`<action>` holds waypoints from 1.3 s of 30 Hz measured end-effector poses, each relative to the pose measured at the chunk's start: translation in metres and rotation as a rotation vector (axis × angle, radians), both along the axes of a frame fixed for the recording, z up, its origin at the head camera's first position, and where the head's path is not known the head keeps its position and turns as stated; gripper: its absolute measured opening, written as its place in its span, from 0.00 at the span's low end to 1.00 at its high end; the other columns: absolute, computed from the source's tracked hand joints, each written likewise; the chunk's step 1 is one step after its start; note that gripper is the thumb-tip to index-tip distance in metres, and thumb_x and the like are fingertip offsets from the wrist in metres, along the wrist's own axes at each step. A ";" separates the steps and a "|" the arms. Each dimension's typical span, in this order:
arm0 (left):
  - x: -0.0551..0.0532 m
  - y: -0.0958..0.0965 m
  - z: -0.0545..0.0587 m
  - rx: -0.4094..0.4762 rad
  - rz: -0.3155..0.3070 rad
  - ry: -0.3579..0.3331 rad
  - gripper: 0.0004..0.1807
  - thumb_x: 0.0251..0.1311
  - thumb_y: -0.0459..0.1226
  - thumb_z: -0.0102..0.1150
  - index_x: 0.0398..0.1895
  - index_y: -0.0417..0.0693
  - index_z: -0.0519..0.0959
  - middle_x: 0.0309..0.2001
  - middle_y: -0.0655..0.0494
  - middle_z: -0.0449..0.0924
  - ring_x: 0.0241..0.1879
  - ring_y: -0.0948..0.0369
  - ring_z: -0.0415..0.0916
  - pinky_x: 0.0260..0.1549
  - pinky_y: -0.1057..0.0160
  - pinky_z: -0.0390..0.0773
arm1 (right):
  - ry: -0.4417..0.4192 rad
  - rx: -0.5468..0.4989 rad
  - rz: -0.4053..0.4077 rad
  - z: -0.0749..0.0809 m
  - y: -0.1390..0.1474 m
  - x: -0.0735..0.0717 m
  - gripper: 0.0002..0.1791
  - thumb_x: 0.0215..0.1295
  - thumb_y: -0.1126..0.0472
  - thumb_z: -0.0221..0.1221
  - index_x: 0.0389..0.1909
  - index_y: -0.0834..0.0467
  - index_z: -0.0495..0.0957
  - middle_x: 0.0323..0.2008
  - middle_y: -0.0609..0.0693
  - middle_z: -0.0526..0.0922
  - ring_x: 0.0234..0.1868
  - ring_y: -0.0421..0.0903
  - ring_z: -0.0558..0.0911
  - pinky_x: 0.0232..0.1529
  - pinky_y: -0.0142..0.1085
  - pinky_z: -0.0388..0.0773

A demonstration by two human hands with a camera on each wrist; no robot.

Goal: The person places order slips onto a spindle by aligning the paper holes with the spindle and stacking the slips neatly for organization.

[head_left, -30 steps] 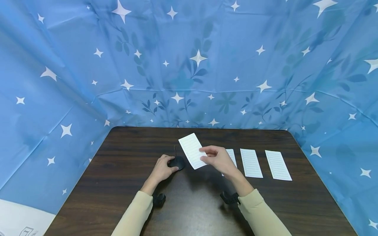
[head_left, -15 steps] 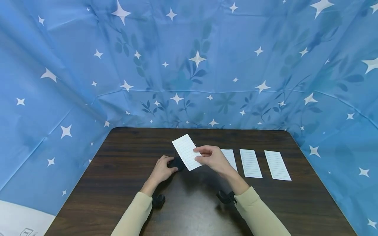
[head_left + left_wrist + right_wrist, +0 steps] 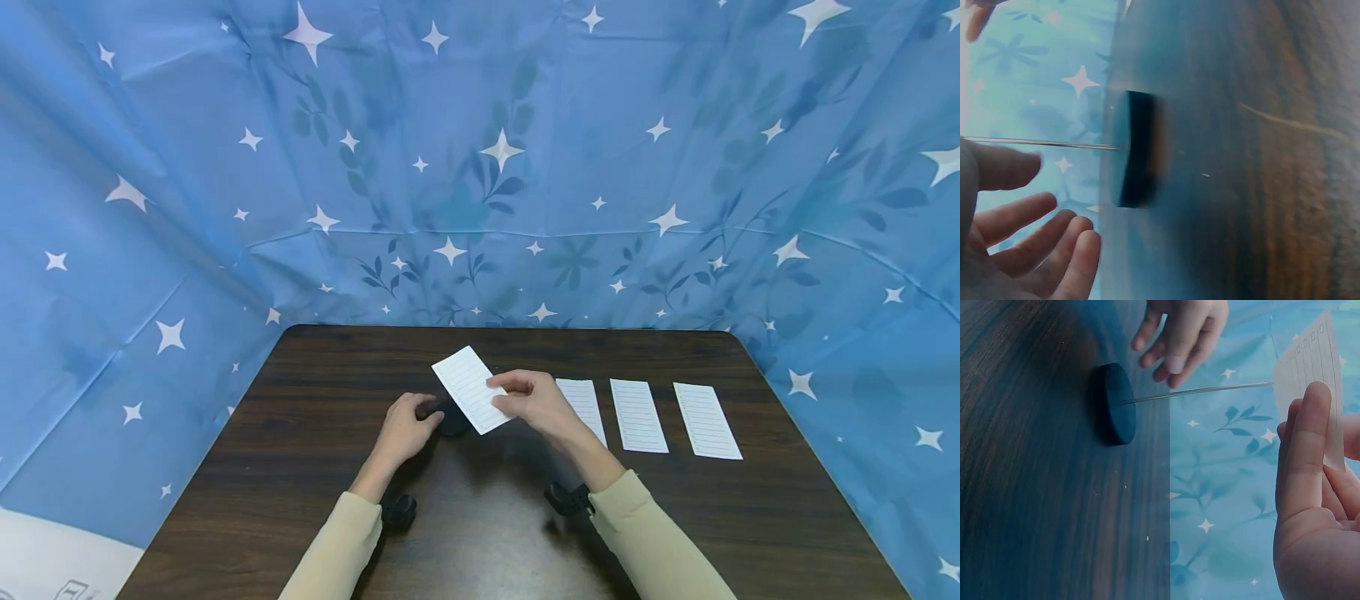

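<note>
My right hand [image 3: 536,408] pinches a white lined paper slip [image 3: 463,383] between thumb and fingers, tilted above the table. Below the slip stands a bill spike with a round black base [image 3: 453,422], partly hidden by the slip in the head view. In the right wrist view its thin metal spike [image 3: 1204,392] rises upright from the base, and its upper end meets the slip's edge in that view. My left hand [image 3: 405,429] is beside the base with loosely bent fingers. The left wrist view shows those fingers [image 3: 1029,244] apart from the base, holding nothing.
Three more lined slips lie in a row on the dark wooden table [image 3: 300,467]: one partly behind my right hand [image 3: 579,400], a middle slip [image 3: 637,417] and a right slip [image 3: 707,421]. A blue star-patterned curtain [image 3: 480,167] hangs behind the table.
My right hand has carried the slip left, over the spike's base. My left hand was holding the base and has now let go, drawing slightly left.
</note>
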State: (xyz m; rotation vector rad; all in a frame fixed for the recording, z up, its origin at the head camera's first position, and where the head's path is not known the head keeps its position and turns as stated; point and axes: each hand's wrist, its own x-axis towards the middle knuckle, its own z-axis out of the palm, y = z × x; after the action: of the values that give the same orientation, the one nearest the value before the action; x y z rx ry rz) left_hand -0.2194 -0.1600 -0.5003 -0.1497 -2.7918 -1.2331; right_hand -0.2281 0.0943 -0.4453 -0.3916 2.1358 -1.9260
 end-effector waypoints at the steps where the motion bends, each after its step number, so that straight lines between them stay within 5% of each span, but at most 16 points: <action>1: 0.000 0.000 0.001 0.013 0.012 0.018 0.18 0.67 0.37 0.64 0.56 0.37 0.82 0.49 0.45 0.81 0.46 0.50 0.79 0.46 0.47 0.78 | 0.001 -0.004 -0.001 0.000 0.000 0.000 0.18 0.65 0.69 0.65 0.55 0.67 0.81 0.47 0.60 0.84 0.40 0.48 0.83 0.40 0.37 0.81; 9: -0.004 0.003 0.021 0.213 0.136 0.114 0.12 0.73 0.37 0.55 0.48 0.40 0.85 0.44 0.46 0.85 0.44 0.51 0.81 0.44 0.50 0.77 | 0.024 0.010 -0.026 0.001 -0.003 -0.002 0.17 0.65 0.68 0.65 0.54 0.66 0.83 0.40 0.57 0.84 0.34 0.46 0.78 0.34 0.37 0.77; 17: -0.014 0.013 0.044 0.443 0.155 0.090 0.18 0.75 0.43 0.54 0.41 0.37 0.85 0.39 0.37 0.84 0.40 0.45 0.83 0.43 0.52 0.82 | 0.027 -0.004 -0.009 0.003 -0.004 -0.002 0.18 0.65 0.68 0.66 0.55 0.66 0.82 0.41 0.57 0.84 0.34 0.45 0.79 0.36 0.40 0.80; 22: -0.020 0.018 0.048 0.492 0.176 0.067 0.14 0.70 0.43 0.62 0.38 0.38 0.86 0.35 0.42 0.84 0.35 0.51 0.82 0.44 0.46 0.81 | 0.016 -0.021 -0.002 0.003 -0.005 -0.005 0.17 0.65 0.69 0.65 0.55 0.67 0.82 0.43 0.60 0.84 0.36 0.47 0.82 0.39 0.50 0.83; 28: -0.024 0.019 0.046 0.548 0.188 0.040 0.11 0.68 0.39 0.64 0.37 0.37 0.85 0.34 0.44 0.83 0.40 0.38 0.81 0.46 0.39 0.78 | 0.008 -0.029 0.007 0.000 -0.004 -0.005 0.18 0.65 0.69 0.65 0.55 0.68 0.81 0.45 0.62 0.84 0.36 0.48 0.83 0.35 0.46 0.84; 39: -0.025 0.016 0.042 0.522 0.180 0.031 0.12 0.68 0.39 0.64 0.38 0.37 0.85 0.38 0.39 0.84 0.40 0.40 0.82 0.43 0.49 0.81 | 0.000 -0.036 0.030 -0.006 -0.004 -0.003 0.19 0.66 0.68 0.65 0.57 0.69 0.80 0.47 0.63 0.84 0.37 0.49 0.83 0.37 0.44 0.85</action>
State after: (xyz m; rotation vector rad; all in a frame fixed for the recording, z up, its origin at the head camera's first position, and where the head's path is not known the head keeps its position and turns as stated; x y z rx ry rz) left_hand -0.2442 -0.1438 -0.4586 0.1145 -2.2945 -1.8246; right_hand -0.2311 0.0902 -0.4513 -0.4279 2.0852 -1.9503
